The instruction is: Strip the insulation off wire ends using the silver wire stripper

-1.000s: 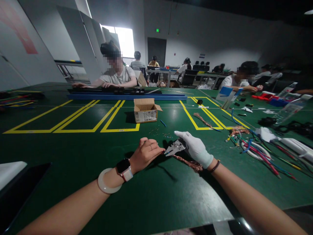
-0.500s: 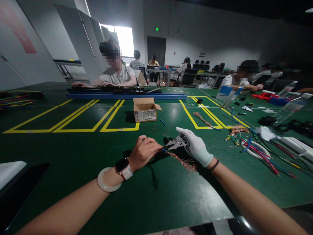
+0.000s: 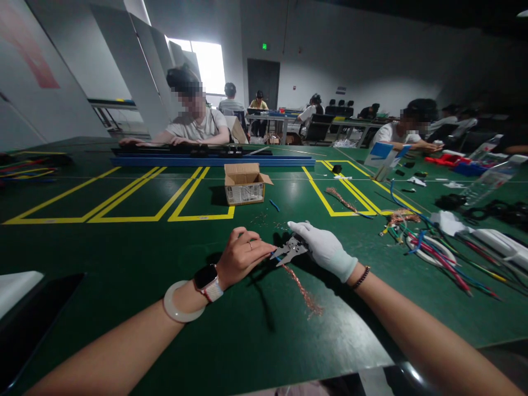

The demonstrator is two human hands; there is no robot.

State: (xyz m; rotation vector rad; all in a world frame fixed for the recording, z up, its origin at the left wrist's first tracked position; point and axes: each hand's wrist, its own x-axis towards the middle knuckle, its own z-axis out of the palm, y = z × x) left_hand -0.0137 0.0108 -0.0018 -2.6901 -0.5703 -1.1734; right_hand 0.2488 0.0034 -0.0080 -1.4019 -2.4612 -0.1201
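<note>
Nearest you, a single loose bunch of bare copper strands (image 3: 304,294) trails down onto the table (image 3: 231,341), on your side of both hands. The strands run from one blue wire (image 3: 278,259), which your left hand (image 3: 242,256) pinches at its fingertips. Your right hand (image 3: 328,251), in a white glove, is wrapped around one pair of pliers (image 3: 293,248); the jaws stand apart at the wire just beside your left fingertips, and whether they touch it you cannot tell. Well to the right of your gloved hand lies a tangle of cables (image 3: 437,256), too many to count, with one copper heap (image 3: 404,216) at its far edge. Just beyond the hands you have scattered copper scraps (image 3: 264,221), then one short blue offcut (image 3: 274,205). Beyond your right hand lies one more copper bundle (image 3: 341,199). Past the offcut stands one open cardboard box (image 3: 245,192), its flaps up, its floor hidden from you. Far right of your gloved hand are two clear bottles, one nearer (image 3: 493,179), one farther (image 3: 487,147), and one blue tray (image 3: 473,171) and one red tray (image 3: 447,159), whose contents you cannot make out. Farthest beyond your left hand, one long blue rail (image 3: 214,161) lies before a seated person (image 3: 198,127).
</note>
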